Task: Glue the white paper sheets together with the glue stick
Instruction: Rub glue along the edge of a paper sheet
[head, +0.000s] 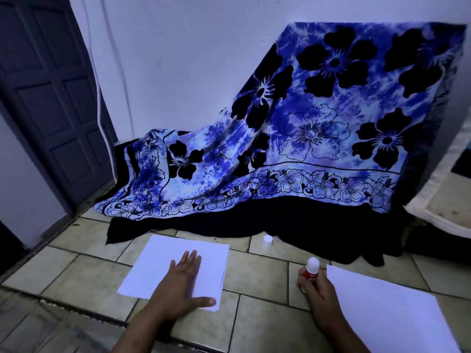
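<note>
A big blue cloth (pixel 293 128) with black flowers is draped over something tall at the far edge of the floor (pixel 262 281), against the white wall (pixel 191 59). Its dark hem is spread onto the tiles. A grey door (pixel 51 98) is seen at the floor's far left corner.

One white paper sheet (pixel 387 309) is laid flat near the floor's near right corner, and part of it is cut off by the picture's edge. More white paper sheets (pixel 163 266) are laid in a flat pile toward the near middle of the floor, well apart from the first sheet. A second edge is seen along the pile's right side.

The left hand (pixel 181 284) is pressed flat on the pile, with the fingers straight and the thumb spread out. The right hand (pixel 318 289) is held between the pile and the single sheet. Its fingers are curled round the red glue stick (pixel 311 270), which is held upright with its white tip bare and pointing up.

A small white cap (pixel 267 239) is stood on the tiles just beside the dark hem, farther back than both hands.
</note>
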